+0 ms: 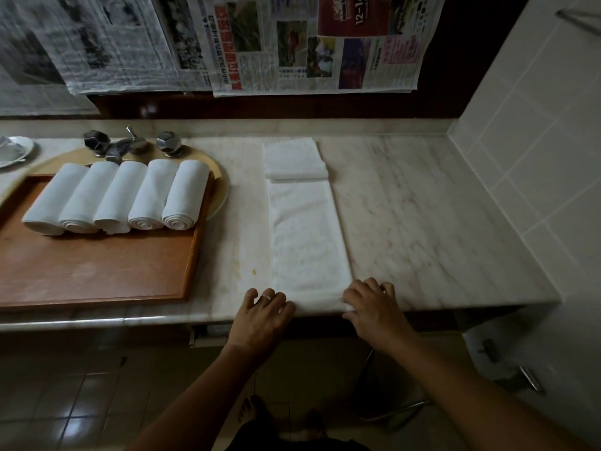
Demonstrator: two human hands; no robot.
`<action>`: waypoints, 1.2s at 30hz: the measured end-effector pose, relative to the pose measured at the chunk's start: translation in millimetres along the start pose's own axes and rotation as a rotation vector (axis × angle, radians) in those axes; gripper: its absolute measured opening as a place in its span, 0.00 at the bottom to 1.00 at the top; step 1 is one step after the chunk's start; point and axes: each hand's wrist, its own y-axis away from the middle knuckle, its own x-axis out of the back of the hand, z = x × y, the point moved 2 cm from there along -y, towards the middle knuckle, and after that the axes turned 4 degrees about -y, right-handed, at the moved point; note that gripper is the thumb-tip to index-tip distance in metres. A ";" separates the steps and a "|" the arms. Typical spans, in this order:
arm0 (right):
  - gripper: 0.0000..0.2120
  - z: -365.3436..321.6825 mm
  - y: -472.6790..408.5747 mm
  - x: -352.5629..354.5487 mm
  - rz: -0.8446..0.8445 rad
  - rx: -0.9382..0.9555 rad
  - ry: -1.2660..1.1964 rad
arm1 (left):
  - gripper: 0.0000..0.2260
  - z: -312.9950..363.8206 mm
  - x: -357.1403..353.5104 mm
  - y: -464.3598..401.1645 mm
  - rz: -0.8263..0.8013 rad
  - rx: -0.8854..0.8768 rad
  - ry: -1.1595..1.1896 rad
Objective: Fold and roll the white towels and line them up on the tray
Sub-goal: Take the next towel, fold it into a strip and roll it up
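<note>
A white towel (307, 242) lies folded into a long narrow strip on the marble counter, running away from me. My left hand (261, 315) grips its near left corner at the counter's front edge. My right hand (374, 307) grips the near right corner. Several rolled white towels (123, 196) lie side by side on the far part of a brown wooden tray (97, 271) at the left. Another folded white towel (294, 159) sits beyond the strip's far end.
Chrome tap handles (130, 143) and a basin rim (218, 177) lie behind the tray. A white dish (14, 151) is at the far left. Newspapers (227, 43) hang on the wall. A tiled wall (536, 141) bounds the counter's right side.
</note>
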 end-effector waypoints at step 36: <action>0.10 15.4 -20.4 15.7 -0.213 -0.100 -0.249 | 0.14 -9.8 6.4 -5.8 -0.112 0.274 0.356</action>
